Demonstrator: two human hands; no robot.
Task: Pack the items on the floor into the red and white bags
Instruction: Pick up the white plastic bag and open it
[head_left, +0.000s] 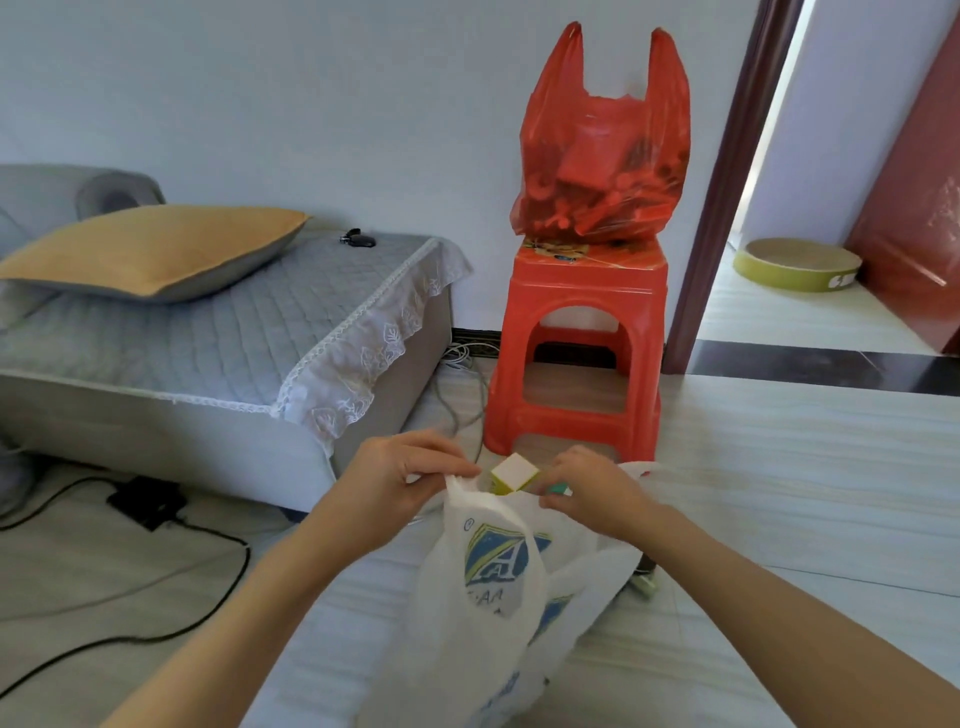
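1. Head view, lower centre: left hand (400, 480) and right hand (592, 491) are each pinching the white bag (488, 587) rim, holding it apart.
2. Cube (514, 473) is sitting behind the mouth, below the filled red bag (602, 156) on the stool (576, 338).
3. Step: opening; next, one hand probably needs freeing to load the cube.

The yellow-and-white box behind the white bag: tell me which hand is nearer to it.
Right. The right hand sits just beside the yellow-and-white box, pinching the white bag rim. The left hand pinches the rim slightly farther off on the box's other side.
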